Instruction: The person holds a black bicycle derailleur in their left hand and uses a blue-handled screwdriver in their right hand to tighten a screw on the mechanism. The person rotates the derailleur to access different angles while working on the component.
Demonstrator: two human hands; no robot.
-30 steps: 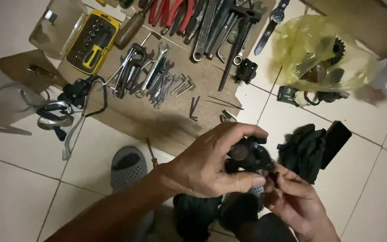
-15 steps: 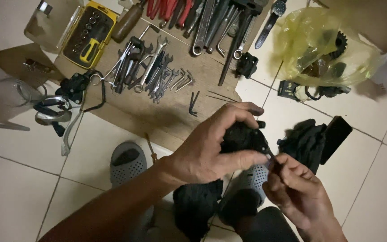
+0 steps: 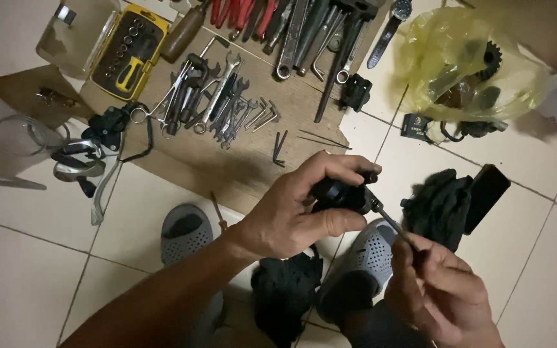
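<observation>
My left hand [image 3: 298, 209] grips a small black mechanical part [image 3: 342, 193] over my feet. My right hand [image 3: 443, 290] pinches the end of a thin metal rod or cable [image 3: 391, 222] that runs up into that part. Under the hands are my two grey perforated clogs [image 3: 187, 233], the right one [image 3: 370, 254] partly hidden, and a dark rag [image 3: 285, 290] between them. Black gloves or cloth [image 3: 443, 206] lie just right of the part.
A cardboard sheet [image 3: 182, 161] on the tiled floor carries several spanners [image 3: 220, 96], hex keys [image 3: 278, 148], pliers and long wrenches. A yellow bit case [image 3: 124, 55] sits far left, brake levers [image 3: 95, 161] at left. A yellow plastic bag [image 3: 465, 64] with sprockets lies far right.
My right hand has drawn down and right, away from the part, pulling the thin rod or cable out to a visible length. The view has drifted slightly.
</observation>
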